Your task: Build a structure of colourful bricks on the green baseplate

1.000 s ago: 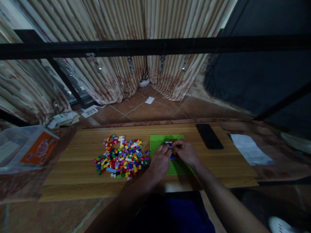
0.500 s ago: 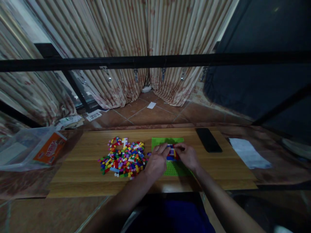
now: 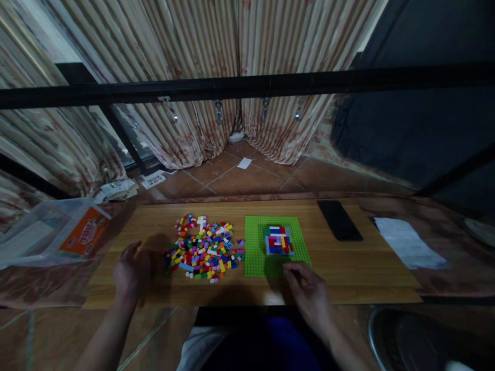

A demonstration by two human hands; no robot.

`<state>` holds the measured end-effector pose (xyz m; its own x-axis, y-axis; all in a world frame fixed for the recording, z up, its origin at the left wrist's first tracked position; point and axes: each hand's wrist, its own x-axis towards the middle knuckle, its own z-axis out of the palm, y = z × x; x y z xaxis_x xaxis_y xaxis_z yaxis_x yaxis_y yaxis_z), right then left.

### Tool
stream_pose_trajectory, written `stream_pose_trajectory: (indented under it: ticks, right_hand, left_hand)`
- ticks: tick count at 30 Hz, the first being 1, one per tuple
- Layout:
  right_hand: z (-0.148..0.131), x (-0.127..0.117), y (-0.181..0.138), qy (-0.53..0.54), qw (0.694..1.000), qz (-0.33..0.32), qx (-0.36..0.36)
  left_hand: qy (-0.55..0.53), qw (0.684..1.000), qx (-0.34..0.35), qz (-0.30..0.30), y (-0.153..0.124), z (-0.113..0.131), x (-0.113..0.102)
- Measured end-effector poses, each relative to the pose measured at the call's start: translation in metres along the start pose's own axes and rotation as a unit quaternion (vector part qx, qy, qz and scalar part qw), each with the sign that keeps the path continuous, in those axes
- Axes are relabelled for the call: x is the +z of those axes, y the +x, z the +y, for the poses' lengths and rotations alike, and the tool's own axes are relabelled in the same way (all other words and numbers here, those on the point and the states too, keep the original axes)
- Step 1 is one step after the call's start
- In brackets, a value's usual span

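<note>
A green baseplate lies on the wooden board, and a small block of red, blue and white bricks stands on it. A heap of loose coloured bricks lies to its left. My left hand rests on the board left of the heap, fingers apart and holding nothing. Close to the baseplate's near right corner, my right hand sits at the board's near edge, fingers loosely curled and nothing visible in it.
A black phone lies right of the baseplate, and a white sheet further right. A clear plastic box with an orange leaflet stands at the left. A black bar crosses the view above; curtains hang behind.
Both hands have left the brick block on the baseplate. The left hand swung far left past the heap; the right hand drew back to the near edge.
</note>
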<state>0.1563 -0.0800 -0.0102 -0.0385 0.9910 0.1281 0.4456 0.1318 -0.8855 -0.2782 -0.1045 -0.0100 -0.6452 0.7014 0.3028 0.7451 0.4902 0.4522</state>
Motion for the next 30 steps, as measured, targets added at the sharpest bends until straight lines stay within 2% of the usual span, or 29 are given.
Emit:
stream_pose_trajectory:
  ticks: [1,3,9,13,20,27,30]
  right_hand:
    - [-0.003,0.004,-0.005,-0.005,1.0,-0.018,-0.007]
    - [-0.009,0.013,-0.01,-0.011,0.998,-0.052,-0.027]
    - [-0.021,0.033,-0.011,-0.031,0.991,-0.106,-0.071]
    - [-0.023,0.05,-0.004,-0.05,0.986,-0.127,-0.092]
    - [-0.03,0.09,0.016,-0.086,0.986,-0.087,-0.117]
    - [-0.031,0.088,0.022,-0.115,0.985,-0.079,-0.103]
    - [-0.037,0.096,0.024,-0.114,0.983,-0.081,-0.121]
  left_hand:
    - [0.016,1.0,-0.014,-0.016,0.005,-0.007,0.002]
    - [0.043,0.999,0.002,-0.032,0.015,-0.012,0.008]
    - [0.066,0.995,0.058,-0.05,0.044,0.002,0.031]
    - [0.075,0.992,0.09,-0.054,0.054,0.004,0.044]
    - [0.081,0.99,0.105,-0.046,0.055,-0.006,0.053]
    - [0.093,0.989,0.108,-0.042,0.055,-0.006,0.054]
    - [0.094,0.989,0.104,-0.04,0.055,-0.005,0.053]
